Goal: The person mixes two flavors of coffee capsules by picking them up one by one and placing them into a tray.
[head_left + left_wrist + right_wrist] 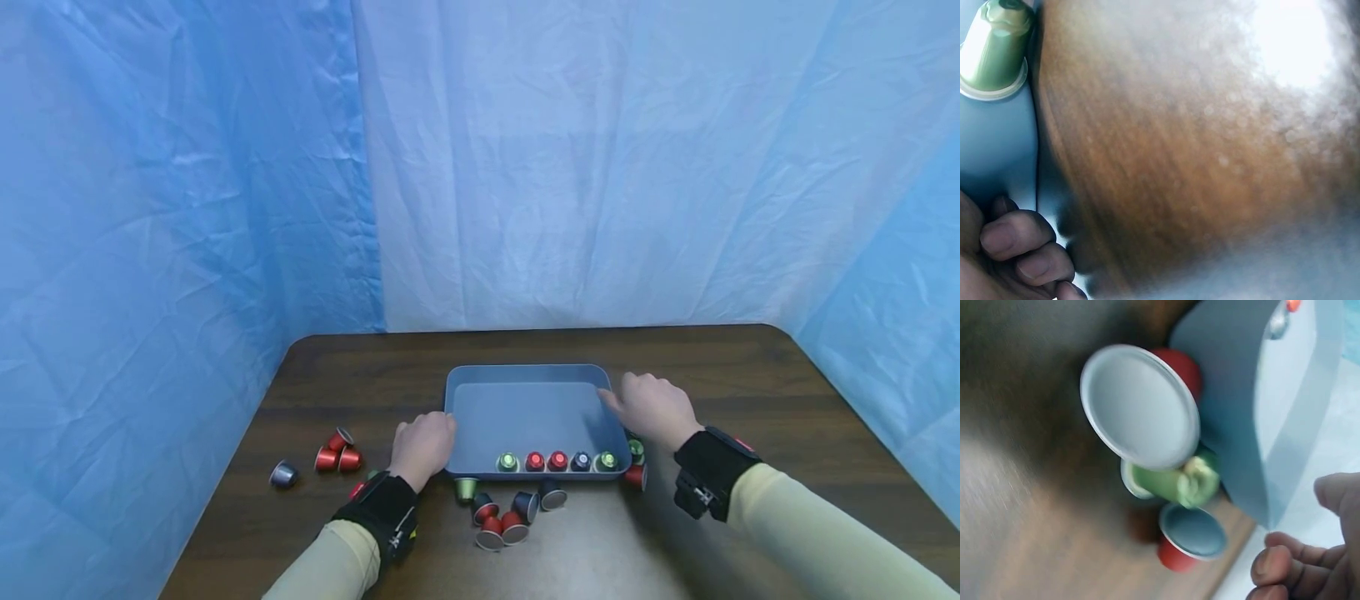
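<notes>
A grey-blue tray (525,408) lies on the wooden table, with a row of coffee capsules standing along its near side: a green capsule (507,462), two red ones, a dark blue capsule (581,462) and another green one. My left hand (423,446) grips the tray's left rim; its curled fingers (1019,234) show at the tray edge in the left wrist view. On the opposite side my right hand (656,408) holds the right rim, thumb over the edge and fingers bent outside. Below this hand, a red capsule (635,477) and a green capsule (1169,484) lie against the tray's outer wall.
In front of the tray lie several loose capsules, among them a green capsule (466,489) and red capsules (514,527). Further left are red capsules (349,459) and a dark blue capsule (283,474). Blue sheeting (600,167) hangs behind the table (720,358).
</notes>
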`<control>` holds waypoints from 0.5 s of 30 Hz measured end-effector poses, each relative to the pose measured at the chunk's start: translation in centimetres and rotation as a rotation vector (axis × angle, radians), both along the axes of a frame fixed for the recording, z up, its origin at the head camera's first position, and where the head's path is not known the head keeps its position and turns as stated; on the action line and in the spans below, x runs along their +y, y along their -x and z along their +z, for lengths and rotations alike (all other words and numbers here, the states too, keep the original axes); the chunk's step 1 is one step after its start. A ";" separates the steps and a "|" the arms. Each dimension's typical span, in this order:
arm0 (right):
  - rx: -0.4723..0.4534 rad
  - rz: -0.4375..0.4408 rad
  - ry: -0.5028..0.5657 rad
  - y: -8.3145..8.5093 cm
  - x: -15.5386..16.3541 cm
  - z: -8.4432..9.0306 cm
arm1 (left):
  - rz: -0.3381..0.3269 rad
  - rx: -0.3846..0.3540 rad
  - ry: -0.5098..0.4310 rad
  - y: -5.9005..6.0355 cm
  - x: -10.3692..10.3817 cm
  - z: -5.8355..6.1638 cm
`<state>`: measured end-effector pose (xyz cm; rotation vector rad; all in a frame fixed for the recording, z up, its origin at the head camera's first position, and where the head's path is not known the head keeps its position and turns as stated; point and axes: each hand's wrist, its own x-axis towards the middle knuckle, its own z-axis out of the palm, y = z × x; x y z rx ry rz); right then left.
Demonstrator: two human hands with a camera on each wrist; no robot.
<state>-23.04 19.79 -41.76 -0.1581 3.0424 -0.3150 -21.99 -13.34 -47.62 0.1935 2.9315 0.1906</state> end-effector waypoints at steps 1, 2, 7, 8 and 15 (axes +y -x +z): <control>-0.016 -0.007 -0.005 0.0 0.0 -0.3 | 0.001 -0.002 0.000 0.0 0.0 0.0; -0.028 -0.008 -0.007 -0.1 0.0 -0.7 | -0.001 -0.002 0.003 0.0 0.0 0.0; -0.072 -0.006 -0.013 -0.2 -0.1 -1.9 | -0.003 0.000 0.007 0.0 0.1 0.0; -0.078 -0.006 -0.009 -0.3 -0.1 -2.1 | 0.004 0.001 -0.003 0.0 0.1 0.0; -0.137 -0.044 0.025 -0.4 -0.2 -2.7 | -0.003 -0.010 -0.003 0.0 0.0 -0.2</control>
